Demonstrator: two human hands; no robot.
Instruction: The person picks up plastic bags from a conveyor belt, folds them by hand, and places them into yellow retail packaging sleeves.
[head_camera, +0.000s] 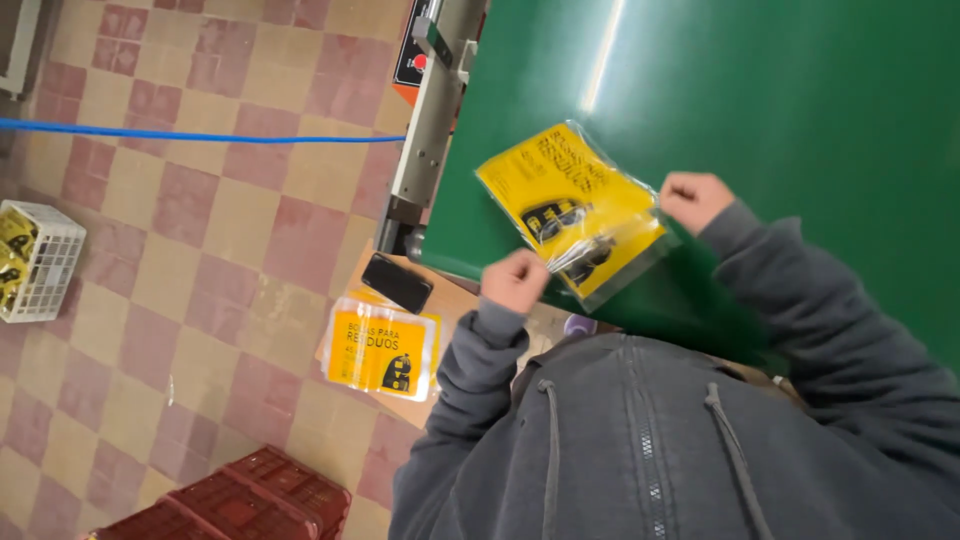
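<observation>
A flat yellow packet (570, 195) with black print lies in a clear plastic bag on the green table (800, 110). My left hand (515, 280) is closed on the near edge of the bag, at its lower corner. My right hand (695, 200) is closed on the bag's other corner, to the right. Both grey hoodie sleeves reach in from below. The clear end of the bag is stretched between the two hands.
A stack of similar yellow packets (385, 350) and a black phone (397, 282) lie on a wooden ledge at the left. A metal machine bar (430, 130) runs along the table's edge. A blue cable (200, 135), a white crate (35, 260) and red crates (240, 500) are on the tiled floor.
</observation>
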